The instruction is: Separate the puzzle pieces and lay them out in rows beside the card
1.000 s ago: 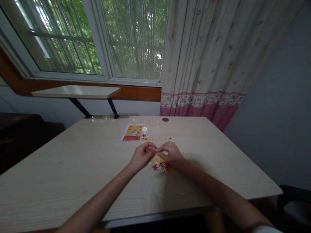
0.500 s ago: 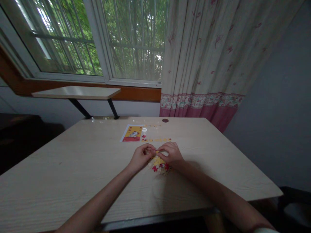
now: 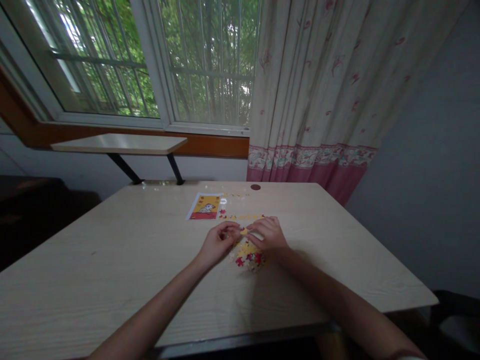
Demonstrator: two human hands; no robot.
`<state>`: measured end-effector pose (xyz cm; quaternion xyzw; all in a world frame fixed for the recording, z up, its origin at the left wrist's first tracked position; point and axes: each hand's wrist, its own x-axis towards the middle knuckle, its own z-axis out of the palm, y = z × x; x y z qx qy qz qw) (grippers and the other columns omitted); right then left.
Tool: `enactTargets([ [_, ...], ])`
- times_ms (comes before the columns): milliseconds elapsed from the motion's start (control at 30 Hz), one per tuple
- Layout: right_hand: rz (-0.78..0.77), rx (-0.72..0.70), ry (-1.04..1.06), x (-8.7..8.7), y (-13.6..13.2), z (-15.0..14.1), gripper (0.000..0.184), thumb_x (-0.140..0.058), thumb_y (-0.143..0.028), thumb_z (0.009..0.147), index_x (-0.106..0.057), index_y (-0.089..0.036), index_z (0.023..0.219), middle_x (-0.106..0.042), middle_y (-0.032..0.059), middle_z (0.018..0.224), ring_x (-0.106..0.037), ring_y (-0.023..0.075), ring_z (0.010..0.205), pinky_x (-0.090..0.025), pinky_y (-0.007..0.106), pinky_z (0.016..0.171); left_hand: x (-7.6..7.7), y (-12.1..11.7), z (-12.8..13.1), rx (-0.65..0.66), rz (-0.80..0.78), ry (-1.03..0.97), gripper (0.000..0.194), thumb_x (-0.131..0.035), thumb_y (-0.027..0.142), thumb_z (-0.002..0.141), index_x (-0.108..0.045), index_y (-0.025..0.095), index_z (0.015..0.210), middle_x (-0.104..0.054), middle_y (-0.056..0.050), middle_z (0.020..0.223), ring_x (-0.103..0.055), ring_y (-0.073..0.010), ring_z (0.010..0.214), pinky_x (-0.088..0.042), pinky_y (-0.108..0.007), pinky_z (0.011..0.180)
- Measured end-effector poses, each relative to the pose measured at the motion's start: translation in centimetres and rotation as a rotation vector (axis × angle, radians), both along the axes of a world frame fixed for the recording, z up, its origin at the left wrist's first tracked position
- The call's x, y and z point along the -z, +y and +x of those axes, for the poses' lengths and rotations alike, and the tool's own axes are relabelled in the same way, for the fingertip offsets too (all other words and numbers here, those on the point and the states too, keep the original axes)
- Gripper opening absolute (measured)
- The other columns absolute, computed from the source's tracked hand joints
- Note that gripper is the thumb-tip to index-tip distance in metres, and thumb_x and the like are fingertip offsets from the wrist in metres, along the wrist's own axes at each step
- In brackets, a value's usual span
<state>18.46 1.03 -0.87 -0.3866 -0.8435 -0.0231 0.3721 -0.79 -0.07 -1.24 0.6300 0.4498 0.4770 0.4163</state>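
My right hand (image 3: 269, 234) pinches a small yellow jigsaw puzzle piece (image 3: 244, 231) between thumb and fingers. From the other side my left hand (image 3: 219, 242) meets it, its fingers curled and closed at the piece's left edge; a speck of dark red shows there. Just below the hands lies a loose pile of puzzle pieces (image 3: 249, 259), yellow, red and pale. Beyond my fingers a row of yellow and red pieces (image 3: 242, 217) runs across the table, with a single red piece (image 3: 222, 211) above its left end.
A printed picture sheet (image 3: 204, 207) with a white animal on yellow and red lies left of the row. Farther back is another line of small pieces (image 3: 234, 195). A dark round disc (image 3: 255, 187) sits at the table's (image 3: 131, 260) far edge, and a raised shelf (image 3: 120, 144) stands back left.
My right hand has drawn slightly up and to the right, its fingers opening a small gap from the left hand's. More of the yellow piece shows between them. The left hand has barely moved.
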Motion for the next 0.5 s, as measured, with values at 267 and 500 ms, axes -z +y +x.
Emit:
enactTargets([
  [267,0.035,0.139,0.085,-1.4,1.4,3.6,0.021,-0.053,-0.038,0.084,-0.064,-0.022,0.092,-0.066,0.0043,0.09,-0.055,0.018,0.089,-0.029,0.034,0.086,0.1,0.5,-1.6,-0.179,0.103,0.242,0.019,-0.052,0.028,0.072,-0.064,0.014,0.075,-0.063,-0.002,0.067,-0.049,-0.0118,0.057,-0.037,-0.023,0.053],
  [500,-0.048,0.222,0.004,-0.6,3.6,5.5,0.023,-0.054,-0.04,0.082,-0.065,-0.022,0.092,-0.065,0.0055,0.092,-0.054,0.0193,0.092,-0.03,0.035,0.085,0.4,0.5,-1.8,-0.174,0.14,0.341,0.018,-0.049,0.022,0.071,-0.065,0.015,0.076,-0.063,-0.002,0.067,-0.049,-0.0119,0.057,-0.036,-0.022,0.053],
])
